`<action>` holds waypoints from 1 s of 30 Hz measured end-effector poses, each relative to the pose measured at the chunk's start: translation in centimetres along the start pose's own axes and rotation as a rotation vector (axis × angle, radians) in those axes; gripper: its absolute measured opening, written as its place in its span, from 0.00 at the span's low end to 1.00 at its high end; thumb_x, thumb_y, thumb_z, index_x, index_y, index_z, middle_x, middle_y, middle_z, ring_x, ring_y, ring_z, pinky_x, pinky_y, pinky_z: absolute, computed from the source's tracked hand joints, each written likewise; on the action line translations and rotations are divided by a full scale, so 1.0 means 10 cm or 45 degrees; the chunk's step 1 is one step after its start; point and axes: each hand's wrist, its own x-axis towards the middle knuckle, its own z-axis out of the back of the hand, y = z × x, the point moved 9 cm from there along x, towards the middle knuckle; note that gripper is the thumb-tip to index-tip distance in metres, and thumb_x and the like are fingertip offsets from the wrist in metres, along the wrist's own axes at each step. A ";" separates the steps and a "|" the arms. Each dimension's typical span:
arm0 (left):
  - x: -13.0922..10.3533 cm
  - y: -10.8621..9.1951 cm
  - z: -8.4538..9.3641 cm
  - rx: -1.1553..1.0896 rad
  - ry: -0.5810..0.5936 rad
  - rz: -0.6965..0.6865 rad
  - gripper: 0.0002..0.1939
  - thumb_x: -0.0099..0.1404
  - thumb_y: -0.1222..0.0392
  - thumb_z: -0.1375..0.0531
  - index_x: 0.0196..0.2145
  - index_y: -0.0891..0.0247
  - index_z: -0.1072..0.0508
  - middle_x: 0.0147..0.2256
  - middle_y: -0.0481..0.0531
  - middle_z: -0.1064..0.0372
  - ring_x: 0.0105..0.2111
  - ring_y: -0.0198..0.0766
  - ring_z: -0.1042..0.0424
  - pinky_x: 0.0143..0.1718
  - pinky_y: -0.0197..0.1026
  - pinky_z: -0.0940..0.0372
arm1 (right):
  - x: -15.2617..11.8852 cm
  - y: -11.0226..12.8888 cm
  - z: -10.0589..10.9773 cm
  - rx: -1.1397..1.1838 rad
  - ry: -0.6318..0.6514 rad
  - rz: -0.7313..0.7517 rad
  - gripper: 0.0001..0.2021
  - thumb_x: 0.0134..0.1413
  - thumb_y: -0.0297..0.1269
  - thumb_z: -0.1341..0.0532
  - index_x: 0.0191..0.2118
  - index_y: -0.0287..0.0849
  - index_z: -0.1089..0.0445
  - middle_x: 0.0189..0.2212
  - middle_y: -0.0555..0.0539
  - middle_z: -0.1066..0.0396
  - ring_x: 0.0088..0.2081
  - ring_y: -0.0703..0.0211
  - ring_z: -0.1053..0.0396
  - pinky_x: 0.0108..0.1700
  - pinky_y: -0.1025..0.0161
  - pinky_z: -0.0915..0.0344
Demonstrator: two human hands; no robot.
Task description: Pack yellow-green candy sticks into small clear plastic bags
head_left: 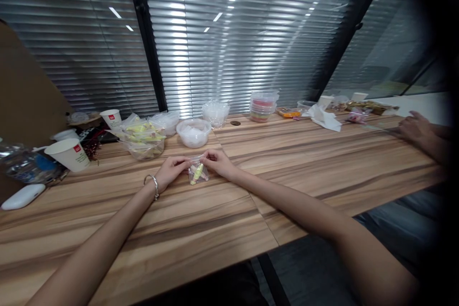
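Observation:
A small clear plastic bag (198, 173) with yellow and pinkish pieces inside is held upright by its top edge just over the wooden table (229, 220). My left hand (171, 172), with a silver bracelet at the wrist, pinches the bag's upper left corner. The upper right corner is between the thumb and fingers of my right hand (218, 163). Behind the bag sits a round clear bowl (194, 133) of whitish clear plastic. Left of that bowl, a clear container (143, 138) is heaped with yellow packets.
Paper cups (69, 154), a plastic bottle (28, 165) and a white case (23, 196) are at the left. Stacked tubs (263, 106), an orange packet (289, 112) and tissue (324, 118) line the back. Another person's hand (416, 129) is at the far right.

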 end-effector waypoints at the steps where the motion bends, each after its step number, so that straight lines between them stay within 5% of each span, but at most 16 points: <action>1: 0.00 -0.01 0.00 0.009 0.000 0.004 0.15 0.57 0.52 0.40 0.36 0.66 0.23 0.38 0.54 0.26 0.37 0.42 0.29 0.39 0.40 0.35 | 0.00 0.00 0.00 -0.006 -0.001 0.002 0.13 0.51 0.44 0.42 0.30 0.37 0.32 0.23 0.51 0.35 0.25 0.67 0.41 0.27 0.68 0.44; 30: 0.00 0.00 0.00 0.005 0.030 -0.025 0.14 0.58 0.52 0.40 0.31 0.68 0.25 0.31 0.52 0.27 0.31 0.36 0.31 0.35 0.36 0.37 | -0.01 0.08 -0.08 0.060 0.107 -0.028 0.13 0.51 0.44 0.41 0.30 0.37 0.33 0.25 0.51 0.36 0.27 0.66 0.41 0.30 0.68 0.43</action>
